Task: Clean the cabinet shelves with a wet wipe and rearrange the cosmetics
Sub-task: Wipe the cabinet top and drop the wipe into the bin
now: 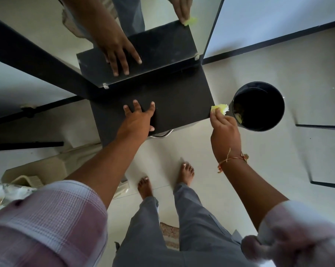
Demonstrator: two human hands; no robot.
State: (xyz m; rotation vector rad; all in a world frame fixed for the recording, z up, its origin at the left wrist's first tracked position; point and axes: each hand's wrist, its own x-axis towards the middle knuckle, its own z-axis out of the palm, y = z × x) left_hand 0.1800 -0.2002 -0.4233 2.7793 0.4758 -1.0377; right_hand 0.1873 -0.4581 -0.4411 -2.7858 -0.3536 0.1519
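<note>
A dark, bare cabinet top [178,101] juts out below a wall mirror [159,31]. My left hand [138,120] lies flat on its front left part, fingers spread, holding nothing. My right hand [223,130] pinches a crumpled yellow-green wet wipe [219,109] against the top's front right corner. The mirror reflects both hands and the wipe. No cosmetics are visible.
A black round bin [259,106] stands on the pale floor right of the cabinet, close to the wipe, with scraps inside. A metal handle [162,134] shows under the top's front edge. A beige box [33,174] and plastic bags [8,193] lie lower left. My bare feet stand below.
</note>
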